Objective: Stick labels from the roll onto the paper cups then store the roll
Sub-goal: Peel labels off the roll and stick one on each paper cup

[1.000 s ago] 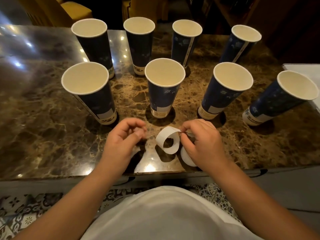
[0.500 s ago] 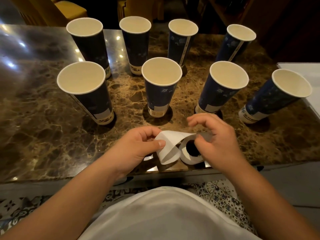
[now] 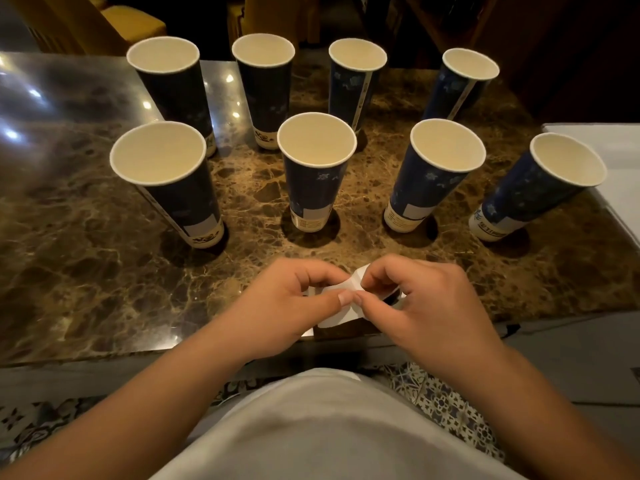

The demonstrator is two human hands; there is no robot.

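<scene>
**Peeling a label at the near edge**

Both hands meet over the tabletop's (image 3: pixel 86 271) near edge. The left hand (image 3: pixel 294 303) and right hand (image 3: pixel 415 306) each pinch the white strip (image 3: pixel 341 313) of the roll, thumbs almost touching, probably to work a label free. The roll itself is mostly hidden under the right hand. Eight cups (image 3: pixel 317 168) stand upright in two rows toward the far edge, well apart, leaving open marble between them and the hands.
</scene>
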